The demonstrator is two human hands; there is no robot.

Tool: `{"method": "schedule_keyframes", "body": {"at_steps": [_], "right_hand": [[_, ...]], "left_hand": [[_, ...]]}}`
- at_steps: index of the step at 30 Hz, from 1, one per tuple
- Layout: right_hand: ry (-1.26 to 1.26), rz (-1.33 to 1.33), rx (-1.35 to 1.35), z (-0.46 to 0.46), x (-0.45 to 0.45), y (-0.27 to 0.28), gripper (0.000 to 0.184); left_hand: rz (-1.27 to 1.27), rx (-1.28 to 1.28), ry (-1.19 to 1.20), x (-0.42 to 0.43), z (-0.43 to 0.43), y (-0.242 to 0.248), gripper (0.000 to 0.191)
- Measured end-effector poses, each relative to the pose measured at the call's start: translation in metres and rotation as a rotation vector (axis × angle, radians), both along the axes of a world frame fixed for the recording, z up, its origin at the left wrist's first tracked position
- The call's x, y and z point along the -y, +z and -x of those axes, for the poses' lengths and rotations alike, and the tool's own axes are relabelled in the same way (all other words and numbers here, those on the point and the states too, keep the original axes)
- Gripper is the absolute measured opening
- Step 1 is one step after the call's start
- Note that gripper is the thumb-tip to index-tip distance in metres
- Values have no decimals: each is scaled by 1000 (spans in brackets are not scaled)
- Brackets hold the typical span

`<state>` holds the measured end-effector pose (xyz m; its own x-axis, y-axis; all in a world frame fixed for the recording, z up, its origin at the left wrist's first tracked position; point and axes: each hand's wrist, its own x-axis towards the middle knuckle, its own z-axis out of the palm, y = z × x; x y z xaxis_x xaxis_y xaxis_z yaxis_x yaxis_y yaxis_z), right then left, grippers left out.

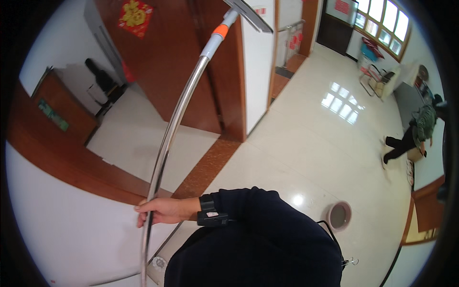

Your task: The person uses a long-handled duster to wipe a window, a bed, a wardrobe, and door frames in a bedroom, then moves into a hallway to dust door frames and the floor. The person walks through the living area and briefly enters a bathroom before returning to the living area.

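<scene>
My right hand point(163, 211) reaches across in front of my body and grips a long shiny metal pole point(179, 111). Its thumb lies over the pole and its fingers curl around it. At the pole's far end, past a grey socket with an orange collar point(220, 31), is a flat grey squeegee-like head point(251, 16), cut off by the top of the view. The head appears in front of a white wall section, and whether it touches is unclear. The pole's lower end runs out of the bottom. A black device point(211, 214) is strapped to my wrist. My left hand is out of view.
A pink bucket point(338, 216) holding greyish liquid stands on the glossy tiled floor point(294, 150) at right. Farther right, a person point(412, 132) in a green top is mid-stride. A brown wooden door point(179, 71) and its frame stand ahead. A metal-framed chair point(376, 80) sits below the window.
</scene>
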<state>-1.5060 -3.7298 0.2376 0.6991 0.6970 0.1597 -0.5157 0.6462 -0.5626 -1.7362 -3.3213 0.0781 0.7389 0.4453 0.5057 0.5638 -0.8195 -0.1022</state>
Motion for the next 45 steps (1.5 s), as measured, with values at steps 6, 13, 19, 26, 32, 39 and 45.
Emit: {"method": "schedule_keyframes", "body": {"at_steps": [6, 13, 19, 26, 32, 39, 45], "right_hand": [[-391, 268, -82, 99, 146, -70, 28], [-936, 121, -277, 246, 284, -80, 36], [-1209, 50, -156, 349, 354, -78, 40], [-1479, 135, -18, 383, 421, -84, 38], [-1622, 161, -12, 391, 485, -72, 37], [-1780, 267, 79, 382, 555, -41, 37], [-2041, 350, -70, 403, 619, -51, 36]], "left_hand": [[354, -843, -556, 106, -57, -103, 24], [398, -1226, -919, 263, -82, -161, 28], [367, -1241, -1081, 382, -86, -148, 32], [402, -1004, -1206, 509, -119, -107, 27], [403, -937, -1464, 625, -161, -133, 25], [523, -1150, -1697, 756, -208, -135, 61], [299, -1273, -2035, 890, -233, -113, 61]]}}
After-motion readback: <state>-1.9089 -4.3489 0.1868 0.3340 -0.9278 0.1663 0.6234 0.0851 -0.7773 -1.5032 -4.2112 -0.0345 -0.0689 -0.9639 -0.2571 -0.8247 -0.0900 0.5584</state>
